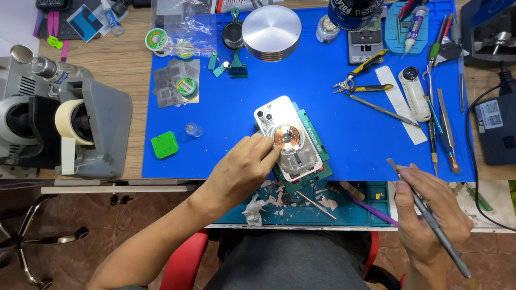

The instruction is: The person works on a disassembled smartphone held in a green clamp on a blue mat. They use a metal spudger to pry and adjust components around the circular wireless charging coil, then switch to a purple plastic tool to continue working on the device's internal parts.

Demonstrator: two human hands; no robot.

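Observation:
A white phone back panel (285, 134) with a copper coil ring (287, 136) lies face up in a green holder (316, 161) on the blue mat (333, 107). My left hand (244, 166) rests on the panel's near left side, fingertips touching it beside the coil. My right hand (430, 215) is off to the right near the table edge, closed around a grey metal scraper tool (430, 215) whose flat blade points up and left, away from the phone.
Torn white scraps (269, 201) litter the tray in front of me. Cutters (360, 80), tweezers and other tools (441, 123) lie at right. A round metal disc (271, 32), a green square block (164, 144) and a tape dispenser (80, 129) are at left and back.

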